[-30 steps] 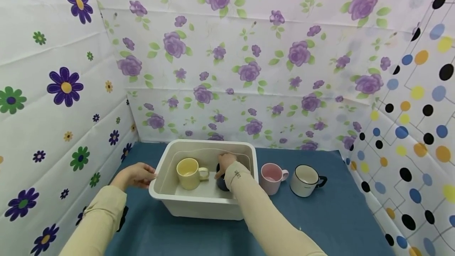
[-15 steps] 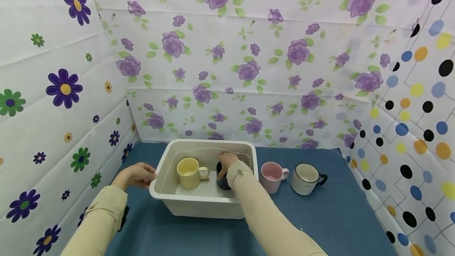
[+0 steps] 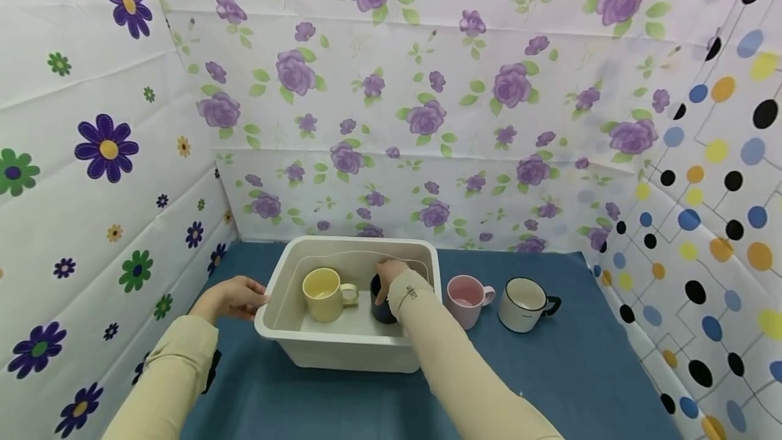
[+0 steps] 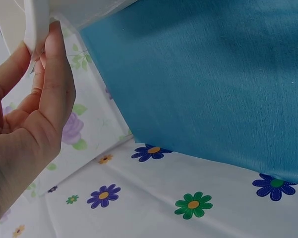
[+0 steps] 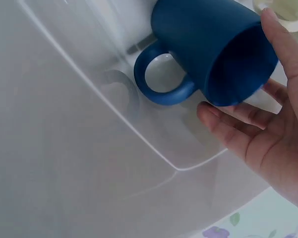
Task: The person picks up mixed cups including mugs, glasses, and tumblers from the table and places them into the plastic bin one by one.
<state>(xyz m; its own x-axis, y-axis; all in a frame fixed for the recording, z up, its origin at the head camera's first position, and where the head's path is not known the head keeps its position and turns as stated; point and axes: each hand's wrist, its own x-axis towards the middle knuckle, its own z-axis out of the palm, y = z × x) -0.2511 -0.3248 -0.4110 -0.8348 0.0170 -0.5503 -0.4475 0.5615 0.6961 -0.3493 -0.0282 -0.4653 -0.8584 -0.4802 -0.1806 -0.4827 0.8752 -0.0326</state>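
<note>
My left hand (image 3: 235, 297) pinches the left rim of a white plastic bin (image 3: 339, 357). In the left wrist view, its thumb and fingers lie on either side of the bin's rim (image 4: 35, 25). Inside the bin, at its right side, stands a dark blue mug (image 3: 383, 311). My right hand (image 3: 393, 276) holds this mug near its mouth. From the right wrist, the blue mug (image 5: 213, 44) shows its handle, with the thumb on one side and the fingers on the other; some fingers are partly hidden behind it. A yellow mug (image 3: 324, 297) sits left of it in the bin.
A pink mug (image 3: 466, 304) stands just outside the bin's right wall. Farther right is a white mug (image 3: 521, 307) with a dark rim and handle. Blue cloth (image 3: 318, 406) covers the table, and patterned sheets (image 3: 427, 73) surround it at the back and sides.
Over the last second the right hand has shifted slightly on the blue mug, showing more of it. The left hand stays on the bin's rim. The view has shifted slightly.
</note>
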